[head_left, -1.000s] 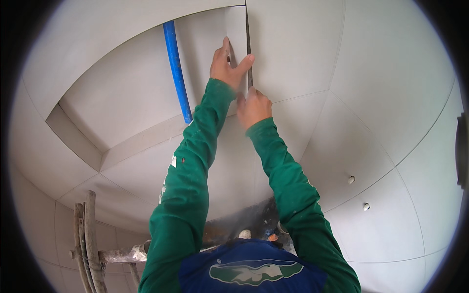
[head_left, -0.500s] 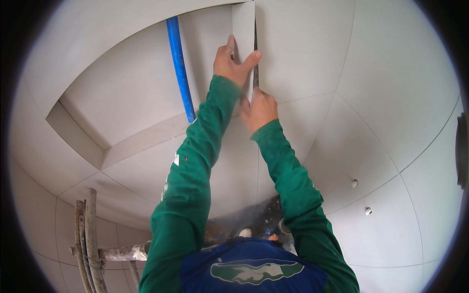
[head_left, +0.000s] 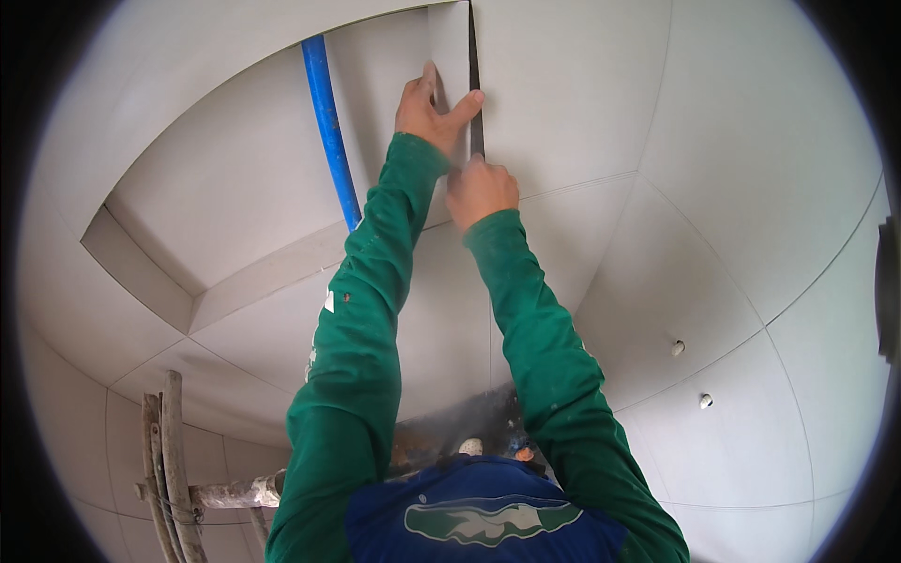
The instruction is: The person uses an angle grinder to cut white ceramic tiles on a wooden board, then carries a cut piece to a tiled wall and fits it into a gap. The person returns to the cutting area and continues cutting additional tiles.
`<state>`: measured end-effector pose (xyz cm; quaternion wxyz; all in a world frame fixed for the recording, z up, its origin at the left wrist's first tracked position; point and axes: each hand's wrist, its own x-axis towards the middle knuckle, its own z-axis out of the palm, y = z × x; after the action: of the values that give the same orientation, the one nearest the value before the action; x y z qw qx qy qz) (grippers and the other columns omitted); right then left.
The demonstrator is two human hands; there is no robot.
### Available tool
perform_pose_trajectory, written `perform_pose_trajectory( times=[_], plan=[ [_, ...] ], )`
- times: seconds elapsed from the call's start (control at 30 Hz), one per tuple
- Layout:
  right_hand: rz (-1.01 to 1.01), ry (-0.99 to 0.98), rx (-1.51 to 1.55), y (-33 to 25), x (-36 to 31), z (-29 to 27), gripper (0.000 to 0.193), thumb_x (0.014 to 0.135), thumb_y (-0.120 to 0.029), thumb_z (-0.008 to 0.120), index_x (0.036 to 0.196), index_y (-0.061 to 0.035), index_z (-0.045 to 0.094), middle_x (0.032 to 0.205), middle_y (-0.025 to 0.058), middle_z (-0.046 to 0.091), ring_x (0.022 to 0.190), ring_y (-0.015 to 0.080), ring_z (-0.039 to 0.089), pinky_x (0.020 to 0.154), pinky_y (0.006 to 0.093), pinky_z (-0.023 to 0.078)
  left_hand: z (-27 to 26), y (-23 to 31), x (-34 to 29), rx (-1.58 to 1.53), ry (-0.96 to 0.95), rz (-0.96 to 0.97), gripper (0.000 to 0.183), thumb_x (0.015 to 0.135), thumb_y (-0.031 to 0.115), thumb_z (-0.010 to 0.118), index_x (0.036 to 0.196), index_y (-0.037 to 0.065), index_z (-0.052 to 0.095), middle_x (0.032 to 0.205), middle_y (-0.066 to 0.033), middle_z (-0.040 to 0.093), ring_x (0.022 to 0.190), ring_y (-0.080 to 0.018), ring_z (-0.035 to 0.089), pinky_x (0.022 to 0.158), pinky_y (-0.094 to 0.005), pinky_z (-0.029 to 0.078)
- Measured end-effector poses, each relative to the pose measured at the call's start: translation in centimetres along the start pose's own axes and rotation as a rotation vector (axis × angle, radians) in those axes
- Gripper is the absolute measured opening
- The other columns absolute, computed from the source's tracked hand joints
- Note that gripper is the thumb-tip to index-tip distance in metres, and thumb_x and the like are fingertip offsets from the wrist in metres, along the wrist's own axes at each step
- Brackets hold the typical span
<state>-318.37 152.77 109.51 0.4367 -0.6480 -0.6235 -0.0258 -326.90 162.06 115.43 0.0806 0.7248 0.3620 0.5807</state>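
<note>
A narrow off-white tile strip [head_left: 451, 39] stands upright along the right side of a recessed wall niche [head_left: 272, 261]. My left hand [head_left: 434, 114] is closed around it, fingers inside the niche and thumb at its outer edge. A thin dark gap [head_left: 476, 117] separates the strip from the wall tile [head_left: 563, 94] on the right. Just below, my right hand [head_left: 483, 192] is curled at the strip's lower end, gripping its edge beside the gap; its fingertips are mostly hidden.
A blue pipe [head_left: 328, 131] runs down across the niche, left of my hands. Wooden poles [head_left: 174, 450] tied to a horizontal bar [head_left: 235, 493] stand at lower left. Two small pipe outlets [head_left: 678, 348] poke from the tiled wall at right.
The dark gap beside the tile strip looks wider. My right hand has shifted slightly up along the strip's edge. The whole view has moved a little, so everything sits further left.
</note>
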Motion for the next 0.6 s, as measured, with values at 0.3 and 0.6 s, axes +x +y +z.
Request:
perform_pose_trajectory(
  times=[0.3,0.6],
  plan=[
    [0.024,-0.031,0.202,-1.6,0.4,0.4,0.025,0.089,-0.019,0.066,0.083,0.0053,0.064,0.081,0.0293,0.069,0.081,0.0507,0.066,0.079,0.0551,0.054,-0.8,-0.2,0.5,-0.002,0.021,-0.038,0.104,0.077,0.062,0.08,0.15,-0.006,0.046,0.129,-0.0224,0.059,0.118,-0.0307,0.059,0.102,-0.0374,0.047],
    [-0.02,0.041,0.073,-0.4,0.7,1.5,0.022,0.093,-0.02,0.065,0.085,0.0004,0.063,0.078,0.0236,0.07,0.079,0.0463,0.069,0.075,0.0538,0.055,-0.4,0.7,-0.9,0.06,0.088,-0.014,0.084,0.083,0.057,0.08,0.15,0.013,0.054,0.125,-0.0168,0.056,0.111,-0.0278,0.06,0.097,-0.0391,0.051]
  ],
)
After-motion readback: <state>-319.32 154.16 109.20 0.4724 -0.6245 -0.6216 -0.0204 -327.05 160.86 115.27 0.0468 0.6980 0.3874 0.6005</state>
